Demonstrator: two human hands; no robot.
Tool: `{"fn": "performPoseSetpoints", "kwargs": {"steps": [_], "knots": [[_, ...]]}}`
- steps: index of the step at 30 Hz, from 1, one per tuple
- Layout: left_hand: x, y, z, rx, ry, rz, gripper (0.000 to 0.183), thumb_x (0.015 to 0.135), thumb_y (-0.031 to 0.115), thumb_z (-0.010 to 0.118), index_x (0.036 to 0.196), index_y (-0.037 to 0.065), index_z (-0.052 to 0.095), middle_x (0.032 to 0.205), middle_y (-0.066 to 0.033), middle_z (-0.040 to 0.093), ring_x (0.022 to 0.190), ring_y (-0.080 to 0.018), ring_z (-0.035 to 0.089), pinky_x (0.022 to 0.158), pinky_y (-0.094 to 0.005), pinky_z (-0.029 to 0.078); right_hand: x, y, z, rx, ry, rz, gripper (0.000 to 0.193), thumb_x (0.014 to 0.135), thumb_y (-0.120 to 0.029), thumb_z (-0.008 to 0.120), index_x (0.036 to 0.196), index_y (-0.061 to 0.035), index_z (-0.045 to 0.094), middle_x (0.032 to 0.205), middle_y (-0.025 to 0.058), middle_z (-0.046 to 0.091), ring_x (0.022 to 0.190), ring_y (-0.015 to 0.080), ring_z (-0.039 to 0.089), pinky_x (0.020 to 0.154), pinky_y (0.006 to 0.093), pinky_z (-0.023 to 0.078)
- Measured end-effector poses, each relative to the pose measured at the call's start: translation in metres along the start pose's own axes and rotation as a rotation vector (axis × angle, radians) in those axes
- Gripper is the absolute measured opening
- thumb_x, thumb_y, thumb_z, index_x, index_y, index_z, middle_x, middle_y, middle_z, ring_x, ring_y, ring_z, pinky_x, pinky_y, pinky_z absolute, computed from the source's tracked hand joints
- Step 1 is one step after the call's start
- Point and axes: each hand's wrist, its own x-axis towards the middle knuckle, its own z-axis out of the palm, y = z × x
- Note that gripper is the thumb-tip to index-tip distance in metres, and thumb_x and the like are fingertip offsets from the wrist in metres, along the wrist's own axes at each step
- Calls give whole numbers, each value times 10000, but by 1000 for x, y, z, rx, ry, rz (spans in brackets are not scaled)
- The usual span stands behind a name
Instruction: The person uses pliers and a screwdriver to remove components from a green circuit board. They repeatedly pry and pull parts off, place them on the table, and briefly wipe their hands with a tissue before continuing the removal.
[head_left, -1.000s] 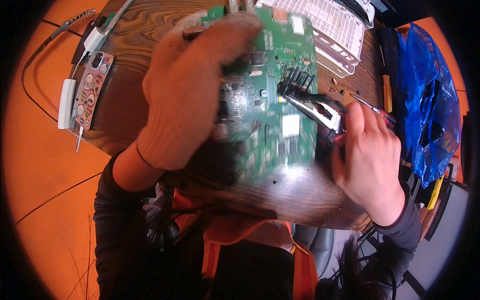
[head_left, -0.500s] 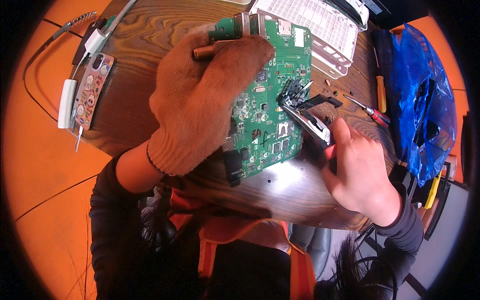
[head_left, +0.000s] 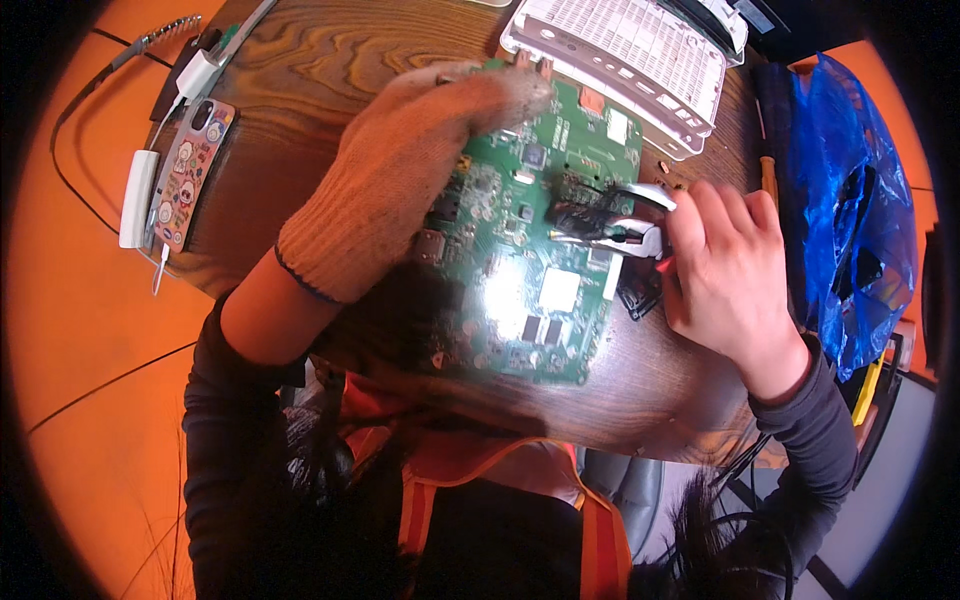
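My left hand (head_left: 375, 175), in a knitted work glove, is closed around the upper left edge of a green circuit board (head_left: 475, 325) and holds it tilted over the table. My bare right hand (head_left: 735, 270) grips a pair of pliers (head_left: 642, 238) with silver jaws; a little red of the handle shows under the fingers. The jaws reach over the right part of the board, at a dark part blurred by motion (head_left: 585, 218). Whether they bite on it I cannot tell. Below the pliers, beside the board's right edge, lies a small black piece (head_left: 640, 298).
A white vented plastic housing (head_left: 625, 65) lies at the back. At right are a blue plastic bag (head_left: 855, 210) and an orange tool handle (head_left: 768, 175). At left, a phone in a patterned case (head_left: 193, 175) lies beside a white power strip (head_left: 138, 200) with cables.
The board has turned and tilted in my left hand, its face now catching glare. My right hand has moved up with the pliers, which now lie more level. The red screwdriver is hidden behind it.
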Motion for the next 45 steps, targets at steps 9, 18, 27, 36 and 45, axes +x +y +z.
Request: {"fn": "performPoseSetpoints", "kwargs": {"steps": [9, 18, 27, 36, 45], "knots": [[-1, 20, -21, -326, 123, -53, 323, 937, 183, 426, 1138, -15, 584, 1167, -142, 586, 1075, -195, 570, 908, -293, 464, 4, -25, -24, 130, -57, 155, 308, 597, -38, 607, 846, -22, 427, 715, 143, 521, 723, 336, 545, 696, 401, 377], [-6, -2, -33, -146, 567, -32, 290, 890, 146, 489, 1124, 2, 581, 977, -89, 591, 886, -147, 559, 806, -273, 456, 33, -31, -45, 415, -113, 202, 282, 655, -23, 610, 861, 15, 421, 676, 221, 563, 695, 419, 571, 633, 465, 450], [-1, 22, -5, -627, 484, -217, 336, 822, 251, 638, 1064, 19, 607, 861, -51, 613, 744, -140, 593, 695, -256, 479, 20, -35, -55, 131, -110, 309, 351, 653, -32, 621, 936, -24, 412, 725, 185, 591, 720, 387, 594, 626, 439, 430], [19, 10, -17, -704, 192, -301, 323, 825, 249, 641, 1077, 50, 601, 993, -71, 629, 872, -148, 618, 729, -293, 518, -35, -17, -68, 440, -368, 478, 571, 697, -30, 596, 1209, -35, 344, 900, 165, 630, 886, 367, 595, 808, 467, 399], [44, -35, -23, -468, 188, -364, 426, 809, 141, 658, 1192, 0, 538, 1123, -133, 610, 987, -181, 592, 829, -274, 491, -105, -22, 9, 579, -210, 459, 541, 712, -44, 670, 1174, -32, 389, 976, 155, 582, 975, 336, 559, 861, 396, 376]]}}
